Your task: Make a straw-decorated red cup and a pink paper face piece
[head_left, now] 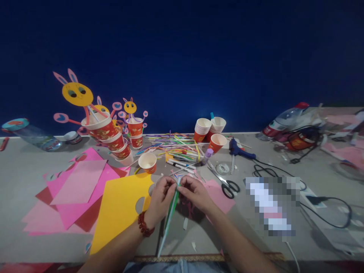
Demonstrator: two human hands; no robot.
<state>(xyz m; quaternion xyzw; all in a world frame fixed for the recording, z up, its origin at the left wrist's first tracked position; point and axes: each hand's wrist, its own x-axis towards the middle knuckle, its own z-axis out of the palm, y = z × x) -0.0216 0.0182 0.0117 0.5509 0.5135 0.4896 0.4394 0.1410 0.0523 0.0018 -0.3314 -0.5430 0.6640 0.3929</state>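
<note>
Fingers: left hand [162,197] and right hand [196,191] are both pinching shut on the stems, tips nearly meeting.
Stems: green and white [167,227], hanging between the forearms, tails slanting toward the table's [17,242] near edge.
Grip advice: best if one hand is anchoring while the other is making small moves; pinching lightly, so soft stems aren't kinking.
Bracelet [145,224]: riding the left wrist; could be snagging tails if they're swinging left.
Yellow sheet [116,204]: lying beside the left hand, reaching under that forearm; dragging it is a risk.
Pink sheet [218,197]: lying beside the right hand.
Scissors [222,181]: lying just past the pink sheet, pointing away; right-side reaches should be skirting them.
Cup [147,163]: standing ahead of the left hand, easily tipping if bumped.
Pile [170,142]: spreading loose stems and markers ahead.
Glue gun [241,152]: resting far right, its cord [267,164] trailing off; could be catching a sleeve-less forearm.
</note>
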